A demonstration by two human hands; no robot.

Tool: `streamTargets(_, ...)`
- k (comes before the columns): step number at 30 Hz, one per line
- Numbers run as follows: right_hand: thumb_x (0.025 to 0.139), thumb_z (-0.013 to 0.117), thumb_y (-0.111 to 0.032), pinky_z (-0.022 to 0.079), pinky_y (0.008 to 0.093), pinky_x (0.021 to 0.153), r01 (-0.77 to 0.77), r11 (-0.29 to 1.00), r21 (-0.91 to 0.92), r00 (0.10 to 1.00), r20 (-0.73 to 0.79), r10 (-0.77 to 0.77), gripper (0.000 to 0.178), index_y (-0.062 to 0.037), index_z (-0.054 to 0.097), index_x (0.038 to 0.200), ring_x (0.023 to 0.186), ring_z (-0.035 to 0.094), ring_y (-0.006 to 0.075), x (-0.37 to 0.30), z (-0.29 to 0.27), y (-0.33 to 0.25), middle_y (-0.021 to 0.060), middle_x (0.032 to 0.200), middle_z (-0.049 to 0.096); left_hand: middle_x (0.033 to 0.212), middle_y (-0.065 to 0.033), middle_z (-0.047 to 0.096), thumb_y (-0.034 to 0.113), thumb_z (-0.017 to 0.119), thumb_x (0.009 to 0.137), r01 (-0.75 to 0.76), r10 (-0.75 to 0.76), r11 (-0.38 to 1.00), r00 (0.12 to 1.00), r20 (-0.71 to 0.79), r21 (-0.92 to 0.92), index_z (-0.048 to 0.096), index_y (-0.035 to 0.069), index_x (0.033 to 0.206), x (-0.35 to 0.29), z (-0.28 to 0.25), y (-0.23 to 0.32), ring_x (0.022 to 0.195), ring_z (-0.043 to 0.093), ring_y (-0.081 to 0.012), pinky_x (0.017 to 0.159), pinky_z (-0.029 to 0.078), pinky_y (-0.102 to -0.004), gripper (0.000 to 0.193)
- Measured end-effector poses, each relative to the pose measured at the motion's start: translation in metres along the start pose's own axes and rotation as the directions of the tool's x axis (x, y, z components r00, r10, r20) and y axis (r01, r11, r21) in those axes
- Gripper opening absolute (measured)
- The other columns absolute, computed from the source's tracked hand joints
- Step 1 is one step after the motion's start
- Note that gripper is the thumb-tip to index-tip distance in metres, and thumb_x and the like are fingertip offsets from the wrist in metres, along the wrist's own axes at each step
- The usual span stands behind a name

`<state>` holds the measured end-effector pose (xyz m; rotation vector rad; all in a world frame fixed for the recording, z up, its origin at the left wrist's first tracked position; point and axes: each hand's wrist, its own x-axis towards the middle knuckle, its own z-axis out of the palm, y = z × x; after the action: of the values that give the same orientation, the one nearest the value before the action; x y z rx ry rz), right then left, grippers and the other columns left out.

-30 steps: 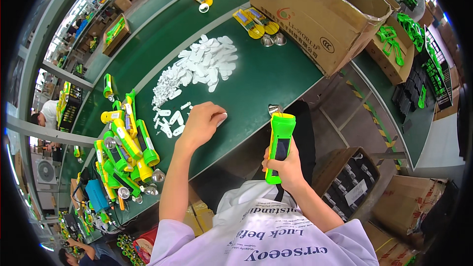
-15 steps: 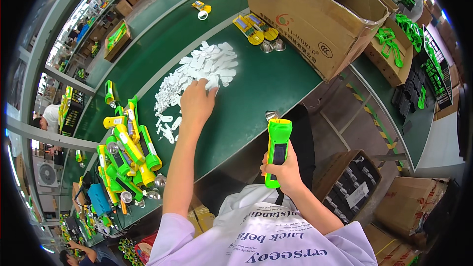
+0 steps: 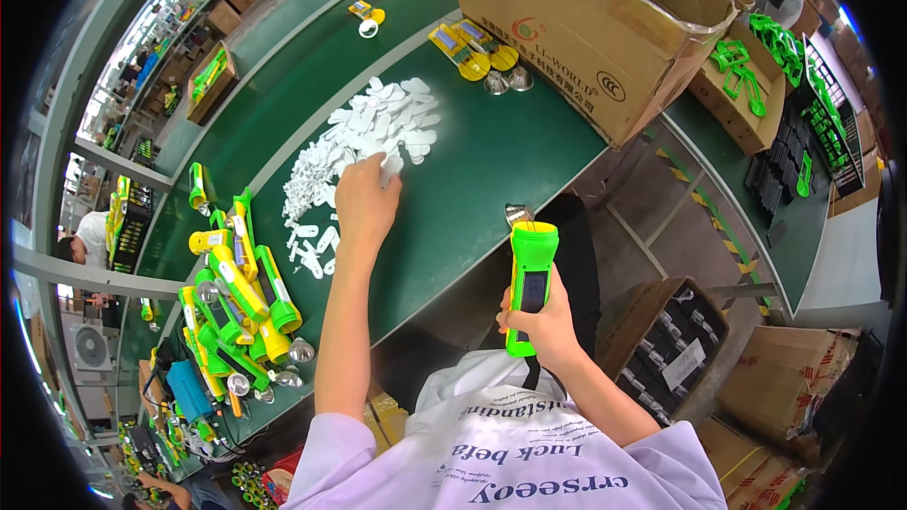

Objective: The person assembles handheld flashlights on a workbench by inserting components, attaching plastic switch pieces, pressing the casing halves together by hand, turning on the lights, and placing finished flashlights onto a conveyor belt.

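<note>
My right hand [image 3: 545, 319] is wrapped round a green and yellow flashlight [image 3: 535, 250] with a dark panel on its side. The flashlight stands upright over my lap, and its silver reflector [image 3: 517, 214] hangs loose by wires at the open head. At the edge of a heap of small white plastic pieces [image 3: 383, 118], my left hand [image 3: 367, 200] pinches one white plastic piece [image 3: 390, 168] between thumb and fingers. Smaller white parts [image 3: 310, 250] lie scattered nearer to me, left of my forearm.
Several green and yellow flashlights [image 3: 231, 293] are piled on the green table [image 3: 463, 170] at left. Flashlight halves [image 3: 468, 47] with reflectors lie beside a large cardboard box [image 3: 576, 28]. A box of dark parts [image 3: 673, 349] stands low at right. Another person [image 3: 92, 236] is far left.
My left hand has drawn back slightly toward me, with a white piece now showing at its fingertips. The whole view has shifted a little; my right hand keeps its grip on the flashlight.
</note>
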<state>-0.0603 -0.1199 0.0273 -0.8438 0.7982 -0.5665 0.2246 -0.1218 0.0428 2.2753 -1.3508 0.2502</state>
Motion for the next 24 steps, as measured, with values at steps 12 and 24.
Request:
streamTargets(12, 0.066, 0.066, 0.011, 0.051, 0.0320, 0.060, -0.033, 0.999, -0.043, 0.997, 0.073, 0.036, 0.054, -0.0076, 0.042, 0.111, 0.066, 0.060, 0.0173, 0.007, 0.010, 0.012, 0.0063, 0.084, 0.057, 0.092, -0.0125, 0.070, 0.008, 0.074, 0.080, 0.065, -0.061, 0.997, 0.994, 0.089, -0.037, 0.068, 0.002, 0.111, -0.064, -0.033, -0.025, 0.081, 0.067, -0.0249, 0.071, 0.052, -0.0360, 0.032)
streamTargets(24, 0.065, 0.067, 0.010, 0.050, 0.0316, 0.059, -0.033, 0.998, -0.056, 0.999, 0.029, 0.035, 0.055, -0.0080, 0.042, 0.110, 0.067, 0.061, 0.0171, 0.004, 0.006, 0.012, 0.0064, 0.085, 0.057, 0.091, -0.0114, 0.070, 0.012, 0.073, 0.080, -0.061, 0.059, 0.998, 0.993, 0.103, 0.010, 0.069, 0.006, 0.106, -0.059, -0.030, -0.021, 0.078, 0.066, -0.0259, 0.072, 0.052, -0.0368, 0.027)
